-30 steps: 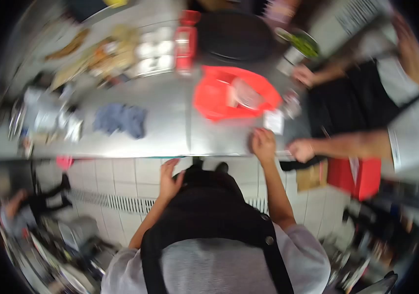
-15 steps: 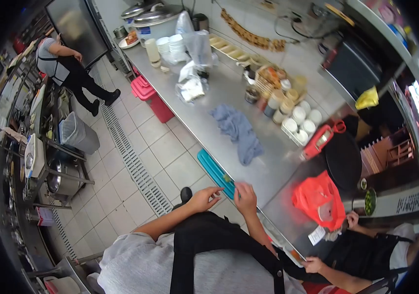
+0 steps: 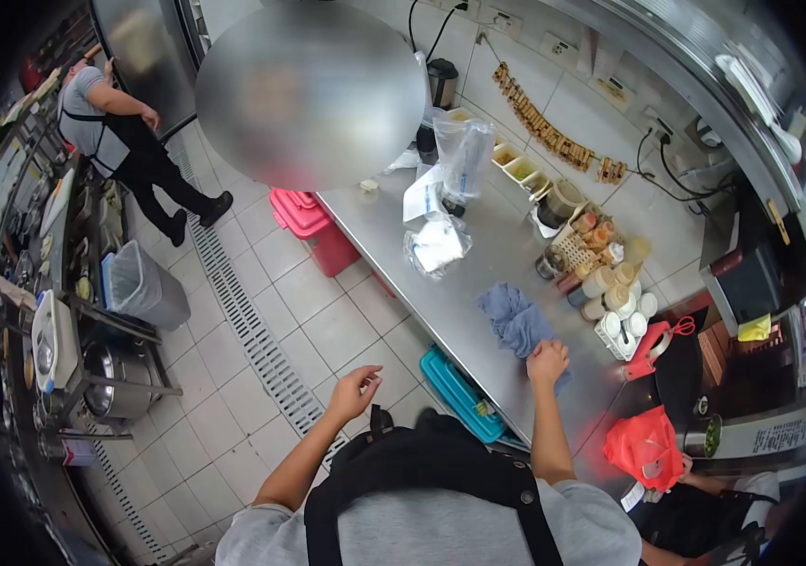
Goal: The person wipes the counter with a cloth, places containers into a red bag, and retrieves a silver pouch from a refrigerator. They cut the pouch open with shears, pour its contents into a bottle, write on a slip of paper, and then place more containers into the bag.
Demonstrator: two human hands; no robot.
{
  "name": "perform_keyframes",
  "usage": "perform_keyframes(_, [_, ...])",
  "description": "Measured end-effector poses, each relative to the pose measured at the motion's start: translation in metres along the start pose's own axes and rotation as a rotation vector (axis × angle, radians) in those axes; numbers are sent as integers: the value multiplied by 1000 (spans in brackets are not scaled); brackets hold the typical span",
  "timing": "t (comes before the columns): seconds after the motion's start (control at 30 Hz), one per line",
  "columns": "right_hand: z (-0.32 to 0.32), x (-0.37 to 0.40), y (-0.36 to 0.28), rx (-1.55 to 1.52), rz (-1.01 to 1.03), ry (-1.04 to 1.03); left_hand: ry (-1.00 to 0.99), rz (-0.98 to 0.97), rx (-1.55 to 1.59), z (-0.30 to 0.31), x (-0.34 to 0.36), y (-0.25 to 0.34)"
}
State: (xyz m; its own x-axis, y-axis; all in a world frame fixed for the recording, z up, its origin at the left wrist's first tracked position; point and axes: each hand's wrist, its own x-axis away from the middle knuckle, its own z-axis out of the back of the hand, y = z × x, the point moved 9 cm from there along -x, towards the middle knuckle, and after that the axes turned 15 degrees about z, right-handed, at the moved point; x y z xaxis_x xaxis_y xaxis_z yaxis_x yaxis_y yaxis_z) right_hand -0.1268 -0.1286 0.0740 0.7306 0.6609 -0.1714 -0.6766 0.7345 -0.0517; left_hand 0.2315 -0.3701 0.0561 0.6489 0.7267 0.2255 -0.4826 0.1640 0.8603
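Inside the counter's [image 3: 450, 311] front edge, my right hand [image 3: 548, 361] meets a blue cloth [image 3: 513, 319], apparently to grasp it, grip too hidden to tell, the next move likely calling for firm hold.

Dark rows of print on the white panel [image 3: 780, 436] over at the right, but far too small to read! The white slip [image 3: 633, 496] by the red plastic bag [image 3: 643, 445] and the blue-marked wrapper [image 3: 429, 195] yield nothing legible either.
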Motion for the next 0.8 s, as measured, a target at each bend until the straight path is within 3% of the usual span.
perform_keyframes(0.07, [14,-32,-23,-23,-107,-63,1,-4,2,3,-25,-2])
perform_keyframes(0.13, [37,-75,-58,-267,111,280,4,-1,14,1,-51,4])
perform_keyframes(0.2, [53,-117,-106,-437,330,393,14,-10,22,-8,-80,10])
perform_keyframes(0.33, [43,-175,-192,-558,534,362,11,-25,14,-17,-132,43])
perform_keyframes(0.43, [28,-186,-239,-608,577,284,48,-44,21,-4,-182,64])
perform_keyframes(0.5, [12,-178,-270,-647,725,207,275,-76,10,33,-228,72])
perform_keyframes(0.67, [4,-158,-295,-812,617,57,801,-191,-123,153,-336,131])
perform_keyframes(0.77, [4,-184,-323,-799,562,92,943,-209,-198,207,-391,172])
perform_keyframes(0.8, [12,-202,-341,-771,598,184,894,-237,-219,214,-405,180])
